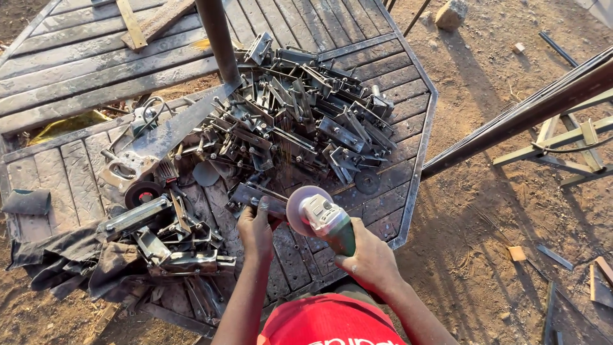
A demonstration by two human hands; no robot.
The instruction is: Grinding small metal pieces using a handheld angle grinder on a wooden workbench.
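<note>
left hand [254, 225] pinches steel bracket [258, 199], 12 o'clock | right hand [370, 260] wraps angle grinder [325, 220] | bracket likely stiff, heavy, sharp-edged: hold far end

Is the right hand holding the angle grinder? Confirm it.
Yes: the right hand grips the green body of the angle grinder, while the left hand steadies a metal bracket on the table.

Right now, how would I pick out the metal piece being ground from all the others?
Start at the big heap of steel brackets on the octagonal metal table and come down to its near edge. There the left hand pins one flat bracket beside the angle grinder in the right hand. It alone touches the spinning disc.
</note>
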